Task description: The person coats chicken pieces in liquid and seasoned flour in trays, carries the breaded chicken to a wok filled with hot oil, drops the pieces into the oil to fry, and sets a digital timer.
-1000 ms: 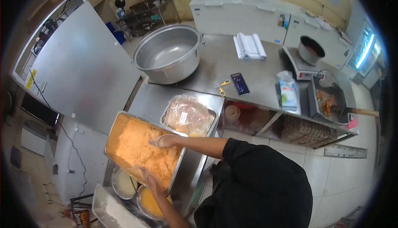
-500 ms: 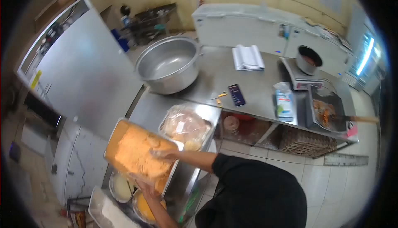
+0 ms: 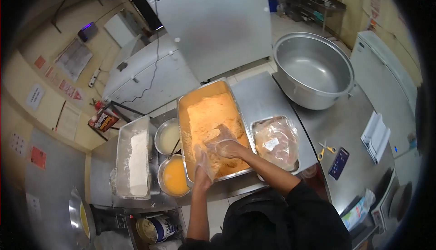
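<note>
A deep metal tray (image 3: 182, 113) holds a thick bed of orange breadcrumbs (image 3: 213, 111), pushed thinner at the near end. Both hands wear clear plastic gloves and are in the tray's near half. My left hand (image 3: 204, 168) is at the near left corner, fingers stretched forward along the crumbs. Reaching in from the right, my right hand (image 3: 225, 146) lies over the crumbs with its fingers extended. Some fingertips are blurred by glove and crumbs. Left of the tray are a bowl of beaten egg (image 3: 175, 176), a bowl of pale liquid (image 3: 168, 134) and a tray of white flour (image 3: 138, 163).
Right of the crumbs, a smaller tray holds plastic-wrapped raw meat (image 3: 275, 143). A large aluminium pot (image 3: 313, 70) stands behind it. Yellow-handled scissors (image 3: 326, 150), a phone (image 3: 338, 163) and folded papers (image 3: 376, 136) lie on the right-hand table. A labelled tub (image 3: 156, 228) sits below the counter.
The head view has swung left, so the trays now appear nearer the middle. My right hand has come closer to my left over the crumbs.
</note>
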A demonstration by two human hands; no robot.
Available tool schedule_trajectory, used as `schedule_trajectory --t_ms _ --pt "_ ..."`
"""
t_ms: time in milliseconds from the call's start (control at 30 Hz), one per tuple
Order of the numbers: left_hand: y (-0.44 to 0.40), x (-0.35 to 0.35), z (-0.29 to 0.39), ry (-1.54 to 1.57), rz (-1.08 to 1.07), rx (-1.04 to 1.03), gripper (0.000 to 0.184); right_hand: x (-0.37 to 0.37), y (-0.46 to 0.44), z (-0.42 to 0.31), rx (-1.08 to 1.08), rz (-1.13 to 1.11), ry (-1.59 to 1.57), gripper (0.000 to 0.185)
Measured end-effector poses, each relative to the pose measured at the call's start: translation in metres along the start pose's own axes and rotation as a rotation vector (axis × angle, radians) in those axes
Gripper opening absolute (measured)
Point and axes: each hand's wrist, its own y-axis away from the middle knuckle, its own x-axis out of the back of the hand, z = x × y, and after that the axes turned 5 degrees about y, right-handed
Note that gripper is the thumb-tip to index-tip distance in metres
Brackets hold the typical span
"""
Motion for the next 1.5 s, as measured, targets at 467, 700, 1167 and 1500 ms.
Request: schedule_trajectory --t_ms 467,700,1167,1500 --pt "-0.042 0.015 -0.054 0.087 0.131 -0.219 0.027 -0.047 -0.039 0.000 -0.242 0.044 -0.767 0.054" --pt "-0.055 0.026 -0.052 -0.171 -0.029 -0.404 0.019 -0.066 -0.062 0.018 -0.567 0.403 -0.507 0.057" --pt "-0.080 0.138 -0.082 -1.112 -0.120 -0.519 0.037 -0.016 -0.054 0.062 -0.327 0.264 -0.037 0.061" --pt "-0.128 0.109 -0.089 -0.027 0.079 0.401 0.073 -0.120 -0.002 0.068 -0.497 -0.404 0.189 0.040"
